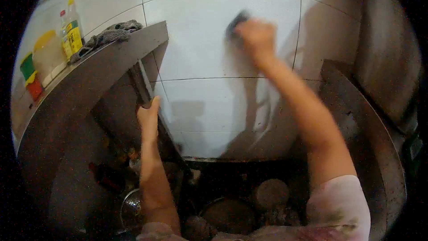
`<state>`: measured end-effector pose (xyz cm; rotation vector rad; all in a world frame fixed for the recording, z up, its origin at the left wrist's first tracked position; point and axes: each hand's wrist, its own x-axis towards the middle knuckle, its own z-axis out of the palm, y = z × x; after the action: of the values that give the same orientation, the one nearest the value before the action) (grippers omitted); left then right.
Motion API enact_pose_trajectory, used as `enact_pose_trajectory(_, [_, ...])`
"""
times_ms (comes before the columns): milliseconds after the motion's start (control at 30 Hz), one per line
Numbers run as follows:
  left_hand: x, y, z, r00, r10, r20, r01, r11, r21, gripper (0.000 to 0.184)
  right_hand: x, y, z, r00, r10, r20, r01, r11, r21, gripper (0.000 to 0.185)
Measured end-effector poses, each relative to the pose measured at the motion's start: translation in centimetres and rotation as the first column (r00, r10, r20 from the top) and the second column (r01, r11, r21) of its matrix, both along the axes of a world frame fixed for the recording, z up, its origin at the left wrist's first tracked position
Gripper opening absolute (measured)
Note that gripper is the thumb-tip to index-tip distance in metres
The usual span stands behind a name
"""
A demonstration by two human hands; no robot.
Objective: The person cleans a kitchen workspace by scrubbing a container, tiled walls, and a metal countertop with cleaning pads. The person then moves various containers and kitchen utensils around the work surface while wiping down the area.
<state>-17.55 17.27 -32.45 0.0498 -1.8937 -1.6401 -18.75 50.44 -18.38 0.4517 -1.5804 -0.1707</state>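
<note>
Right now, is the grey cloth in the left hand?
No: the left hand grips a bar, while the cloth lies on the ledge.

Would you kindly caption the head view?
Right hand holds a dark, blurred item by tiles; left hand grips a post.

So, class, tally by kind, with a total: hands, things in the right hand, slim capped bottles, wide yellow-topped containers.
Hands: 2 (left hand, right hand)
Dark, blurred pad: 1
Slim bottles: 2 (red-capped bottle, yellow-capped bottle)
Wide yellow-topped container: 1
Total: 6
</note>
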Motion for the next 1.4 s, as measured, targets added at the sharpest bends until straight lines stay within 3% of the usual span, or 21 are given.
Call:
enact_pose_trajectory(67, [0.8, -0.1, 0.7, 0.997, 0.026, 0.075, -0.022, 0.998, -0.062, 0.047, 0.6, -2.0, -3.5, 0.996, 0.008, 0.084, -0.026, 0.976, 0.217, 0.005])
enact_pose_trajectory(167, [-1.1, -1.3, -0.9, 0.986, 0.137, 0.091, -0.124, 0.984, -0.131, 0.047, 2.4, -1.5, -1.9, 0.994, 0.02, 0.106, -0.062, 0.914, 0.402, 0.006])
enact_pose_trajectory(233, [0.6, -0.8, 0.2, 0.991, 0.007, 0.132, 0.006, 0.995, -0.098, 0.05, 2.8, 0.0, 2.8, 0.998, -0.066, 0.017, 0.06, 0.974, 0.216, 0.01])
enact_pose_trajectory(267, [-2.0, -3.4, -2.0, 0.997, -0.047, 0.066, 0.049, 0.998, -0.03, 0.05, 2.1, -0.3, 4.7, 0.994, 0.009, -0.107, -0.008, 1.0, 0.011, 0.009])
enact_pose_trajectory(300, [-1.1, -1.9, -1.1, 0.993, 0.054, 0.104, -0.047, 0.996, -0.071, 0.047, 1.3, -0.6, 6.6, 0.967, 0.089, -0.237, -0.132, 0.975, -0.176, 0.008])
enact_pose_trajectory(367, [-1.2, -1.1, -1.3, 0.999, -0.024, 0.031, 0.023, 1.0, 0.012, 0.044, 0.9, -0.9, 4.0, 0.991, -0.087, -0.103, 0.078, 0.993, -0.088, 0.006])
enact_pose_trajectory(433, [-0.1, -0.9, -0.5, 0.998, -0.016, 0.065, 0.02, 0.998, -0.057, 0.044, 0.6, -2.2, -2.2, 0.996, 0.038, 0.081, -0.053, 0.98, 0.191, 0.006])
enact_pose_trajectory(533, [0.8, -0.4, 0.0, 0.997, 0.019, 0.078, -0.009, 0.993, -0.12, 0.044, 2.1, 0.7, -4.7, 0.972, 0.084, 0.221, -0.162, 0.918, 0.363, 0.008])
enact_pose_trajectory(600, [1.0, -0.1, 0.3, 0.997, 0.028, 0.071, -0.02, 0.992, -0.121, 0.044, 2.4, 4.7, -2.1, 0.995, 0.031, 0.092, -0.062, 0.932, 0.358, 0.013])
enact_pose_trajectory(633, [1.0, 0.0, 0.3, 0.997, 0.024, 0.07, -0.017, 0.994, -0.106, 0.044, 2.9, 6.2, -0.1, 1.0, -0.006, -0.021, 0.011, 0.969, 0.245, 0.017])
enact_pose_trajectory(700, [1.2, 0.0, 0.2, 0.996, 0.056, 0.067, -0.049, 0.993, -0.103, 0.044, 3.5, 9.0, 4.0, 0.97, 0.068, -0.234, -0.087, 0.993, -0.074, 0.027])
enact_pose_trajectory(767, [1.3, 0.7, 0.6, 0.992, 0.11, 0.057, -0.103, 0.987, -0.121, 0.044, 4.0, 9.7, 1.6, 0.985, -0.014, -0.175, -0.025, 0.975, -0.221, 0.033])
enact_pose_trajectory(833, [1.3, 1.0, 0.7, 0.995, 0.078, 0.07, -0.073, 0.995, -0.066, 0.044, 4.6, 8.7, -5.4, 0.955, -0.272, 0.121, 0.298, 0.877, -0.377, 0.04])
enact_pose_trajectory(900, [1.0, 0.5, 0.2, 0.996, 0.052, 0.068, -0.049, 0.998, -0.045, 0.045, 6.1, 9.6, -13.1, 0.885, -0.21, 0.415, 0.403, 0.793, -0.457, 0.047])
enact_pose_trajectory(967, [0.7, 0.2, -0.1, 0.998, 0.027, 0.049, -0.024, 0.998, -0.056, 0.047, 6.9, 11.5, -20.0, 0.95, -0.158, 0.268, 0.294, 0.74, -0.606, 0.042])
enact_pose_trajectory(1067, [0.9, 1.0, 0.2, 0.995, 0.086, 0.046, -0.085, 0.996, -0.03, 0.049, 7.7, 12.1, -18.2, 0.961, -0.114, 0.251, 0.269, 0.582, -0.767, 0.037])
enact_pose_trajectory(1200, [-0.8, -0.1, -0.5, 0.998, 0.026, 0.06, -0.027, 0.999, 0.021, 0.048, 6.6, 11.9, -8.0, 0.979, -0.16, 0.124, 0.2, 0.671, -0.714, 0.031])
enact_pose_trajectory(1300, [0.6, 0.7, -0.2, 0.996, 0.05, 0.067, -0.052, 0.998, 0.039, 0.048, 7.1, 10.5, -8.5, 0.988, -0.12, 0.096, 0.153, 0.732, -0.664, 0.027])
enact_pose_trajectory(1333, [0.7, 1.0, 0.2, 0.995, 0.075, 0.062, -0.078, 0.996, 0.047, 0.048, 6.3, 10.0, -11.1, 0.972, -0.198, 0.126, 0.233, 0.748, -0.622, 0.022])
enact_pose_trajectory(1367, [0.6, 0.9, 0.2, 0.995, 0.086, 0.06, -0.087, 0.996, 0.016, 0.048, 5.8, 9.5, -13.2, 0.886, 0.016, 0.464, 0.38, 0.547, -0.745, 0.02])
enact_pose_trajectory(1400, [0.7, 0.9, -0.1, 0.994, 0.095, 0.055, -0.094, 0.995, -0.014, 0.049, 5.6, 9.1, -15.2, 0.678, 0.303, 0.67, 0.575, 0.349, -0.74, 0.018])
